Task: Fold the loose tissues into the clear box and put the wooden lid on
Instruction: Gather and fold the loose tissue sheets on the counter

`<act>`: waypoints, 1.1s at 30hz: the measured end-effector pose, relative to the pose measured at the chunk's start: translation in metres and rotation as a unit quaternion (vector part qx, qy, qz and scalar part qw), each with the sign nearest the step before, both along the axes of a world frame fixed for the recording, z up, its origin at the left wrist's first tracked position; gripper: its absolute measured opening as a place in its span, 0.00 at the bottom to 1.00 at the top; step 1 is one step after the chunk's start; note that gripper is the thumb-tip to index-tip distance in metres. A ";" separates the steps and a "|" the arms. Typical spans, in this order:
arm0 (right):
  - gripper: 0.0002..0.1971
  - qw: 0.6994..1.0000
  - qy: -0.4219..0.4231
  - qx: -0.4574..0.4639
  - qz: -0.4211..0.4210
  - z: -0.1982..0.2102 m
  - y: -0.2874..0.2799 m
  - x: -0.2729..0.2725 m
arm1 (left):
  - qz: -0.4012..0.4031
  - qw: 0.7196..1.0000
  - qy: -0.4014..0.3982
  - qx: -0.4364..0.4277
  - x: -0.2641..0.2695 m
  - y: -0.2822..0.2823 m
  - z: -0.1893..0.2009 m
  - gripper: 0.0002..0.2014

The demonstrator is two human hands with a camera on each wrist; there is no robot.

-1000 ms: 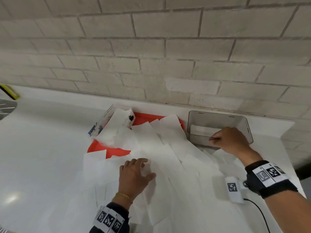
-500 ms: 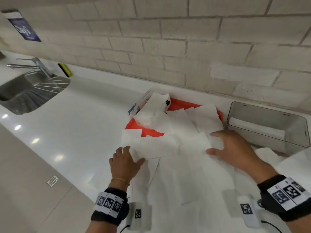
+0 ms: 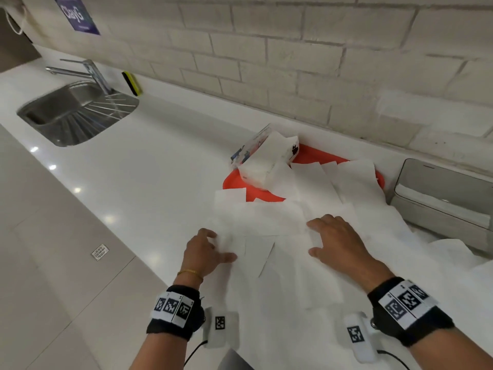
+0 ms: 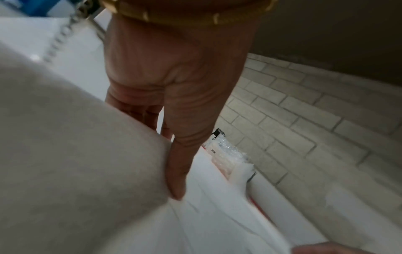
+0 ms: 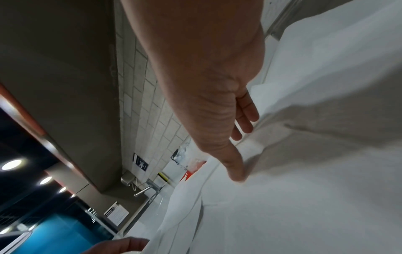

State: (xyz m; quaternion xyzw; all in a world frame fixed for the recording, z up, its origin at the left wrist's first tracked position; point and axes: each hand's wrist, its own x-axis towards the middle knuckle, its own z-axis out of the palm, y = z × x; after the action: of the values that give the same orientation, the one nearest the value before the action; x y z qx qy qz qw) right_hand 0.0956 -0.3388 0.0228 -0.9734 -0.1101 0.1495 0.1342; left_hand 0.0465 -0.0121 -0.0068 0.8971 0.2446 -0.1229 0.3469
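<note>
One clear box [image 3: 437, 212] in head view

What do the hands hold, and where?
The left hand seems to pinch the left edge of a loose tissue; the right hand only rests flat on tissues.

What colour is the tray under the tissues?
Orange-red tray beneath the tissues; clearest in head view.

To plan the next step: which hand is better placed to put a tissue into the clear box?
Right, probably. The clear box stands to the right, nearer the right hand, which lies flat on the tissues; the left hand is at their left edge.
</note>
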 end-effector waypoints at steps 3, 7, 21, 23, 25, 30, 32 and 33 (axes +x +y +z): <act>0.35 0.999 -0.023 0.023 0.035 0.005 0.020 -0.002 | -0.004 0.999 -0.036 -0.015 -0.012 -0.007 -0.001 0.36; 0.38 0.994 -0.037 0.034 0.095 0.009 0.057 0.005 | 0.038 0.984 -0.113 0.130 -0.030 -0.002 -0.004 0.47; 0.46 0.993 -0.001 -0.064 0.101 -0.004 0.103 0.069 | 0.120 0.990 -0.001 -0.071 -0.043 -0.003 0.005 0.35; 0.47 0.993 0.018 -0.054 0.101 -0.004 0.100 0.074 | 0.144 0.984 -0.016 -0.101 -0.045 -0.001 0.003 0.18; 0.47 0.994 0.026 -0.050 0.099 -0.004 0.100 0.078 | 0.174 0.971 -0.021 -0.160 -0.047 0.002 0.003 0.10; 0.42 0.995 0.026 -0.042 0.092 -0.003 0.103 0.084 | 0.201 0.944 -0.014 -0.261 -0.049 0.021 0.010 0.14; 0.37 0.996 0.034 -0.027 0.083 -0.002 0.103 0.085 | 0.222 0.936 -0.032 -0.270 -0.052 0.032 0.016 0.14; 0.35 0.996 0.039 -0.021 0.076 -0.002 0.103 0.085 | 0.229 0.936 -0.041 -0.265 -0.055 0.038 0.019 0.13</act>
State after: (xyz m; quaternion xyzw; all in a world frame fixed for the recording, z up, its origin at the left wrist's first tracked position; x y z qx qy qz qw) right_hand 0.1807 -0.2363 0.0209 -0.9583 -0.1755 0.1992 0.1057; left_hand -0.0081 0.0264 0.0124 0.6968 0.3875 -0.0636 0.6002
